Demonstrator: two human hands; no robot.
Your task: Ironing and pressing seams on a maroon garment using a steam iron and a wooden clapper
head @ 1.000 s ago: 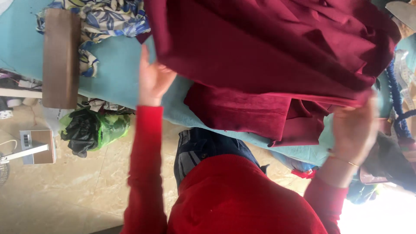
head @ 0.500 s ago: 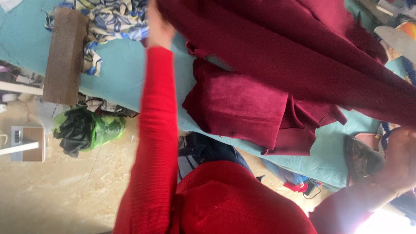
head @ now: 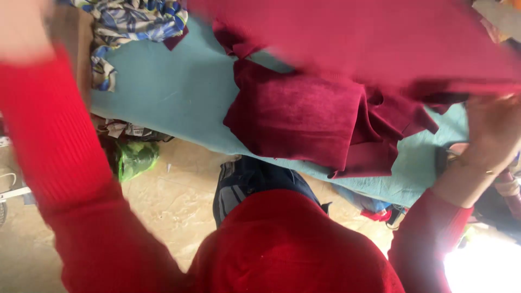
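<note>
gripping maroon cloth, right-hand fingers closed.

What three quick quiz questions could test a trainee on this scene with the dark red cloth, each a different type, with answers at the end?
1. True or false: the right hand touches the edge of the dark red cloth.
2. Multiple choice: what colour is the table cover? A yellow, B teal, C black.
3. Fill in: the patterned fabric lies at the table's far ____ corner, in picture terms.

Key: 1 true. 2 B. 3 left. The left hand is too blurred to judge its grip.
</note>
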